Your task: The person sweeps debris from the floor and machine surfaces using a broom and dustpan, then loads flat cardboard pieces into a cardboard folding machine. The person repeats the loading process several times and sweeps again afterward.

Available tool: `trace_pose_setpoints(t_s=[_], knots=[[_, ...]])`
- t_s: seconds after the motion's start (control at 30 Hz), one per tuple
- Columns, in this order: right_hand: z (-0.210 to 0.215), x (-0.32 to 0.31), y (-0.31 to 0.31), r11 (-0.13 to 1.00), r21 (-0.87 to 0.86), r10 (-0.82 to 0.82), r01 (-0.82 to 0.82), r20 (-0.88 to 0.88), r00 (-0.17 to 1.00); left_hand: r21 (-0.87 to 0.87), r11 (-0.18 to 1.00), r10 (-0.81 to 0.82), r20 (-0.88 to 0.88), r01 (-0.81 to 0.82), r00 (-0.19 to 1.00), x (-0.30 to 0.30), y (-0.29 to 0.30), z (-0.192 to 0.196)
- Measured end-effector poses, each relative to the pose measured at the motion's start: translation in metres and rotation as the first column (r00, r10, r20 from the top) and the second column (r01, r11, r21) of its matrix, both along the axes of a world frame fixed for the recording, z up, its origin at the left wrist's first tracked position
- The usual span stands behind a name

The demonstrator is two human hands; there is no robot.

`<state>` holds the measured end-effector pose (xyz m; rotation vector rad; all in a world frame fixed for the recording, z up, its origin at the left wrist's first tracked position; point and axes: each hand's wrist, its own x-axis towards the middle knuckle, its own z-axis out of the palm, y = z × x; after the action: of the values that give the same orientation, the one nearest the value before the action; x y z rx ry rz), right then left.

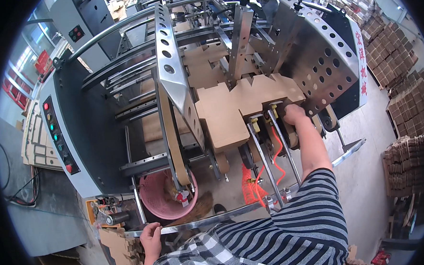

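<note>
My right hand [295, 114] reaches into the machine at the near right edge of a die-cut cardboard blank [224, 113]. Its fingers are curled at the cardboard, and their tips are partly hidden. The brown blank lies flat between perforated metal side plates, its outline notched, with other cardboard showing behind it. Low in the view, my left hand [151, 236] is by the curved metal rail [209, 221], fingers bent together. What they pinch, if anything, does not show. Left of my right hand stand two slim metal rods [265, 161] with yellow fittings and orange air hoses [278, 150].
A pink basket [153, 195] stands under the machine's front. The left panel carries a column of buttons [55, 137]. Stacked cardboard [390, 51] lines the right side, and more cardboard pieces [119, 247] lie beside my left hand. Belts [174, 149] run down the machine's front.
</note>
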<state>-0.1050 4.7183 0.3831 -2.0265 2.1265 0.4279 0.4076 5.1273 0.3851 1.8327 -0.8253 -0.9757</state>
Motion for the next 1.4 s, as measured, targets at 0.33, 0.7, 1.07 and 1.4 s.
trace_pose_setpoints(t_s=[0.33, 0.7, 1.07, 1.4], knots=[[0.008, -0.016, -0.023, 0.993, -0.053, 0.098, -0.103, -0.093, 0.991, 0.052, 0.99, -0.136, 0.225, 0.127, 0.965, -0.003, 0.012, 0.003], [0.216, 0.14, 0.152, 0.853, -0.108, 0.258, -0.51, 0.938, 0.233, -0.055, 0.996, 0.072, 0.137, -0.065, 0.988, 0.032, 0.095, -0.026], [0.021, 0.607, 0.388, 0.324, 0.278, 0.075, -0.904, 0.945, 0.317, -0.258, 0.67, 0.742, 0.246, -0.696, 0.624, 0.171, 0.279, -0.065], [-0.242, 0.854, 0.466, 0.599, 0.525, 0.11, -0.605, 0.694, 0.712, 0.143, -0.003, 0.806, 0.586, -0.99, 0.082, 0.337, 0.544, -0.242]])
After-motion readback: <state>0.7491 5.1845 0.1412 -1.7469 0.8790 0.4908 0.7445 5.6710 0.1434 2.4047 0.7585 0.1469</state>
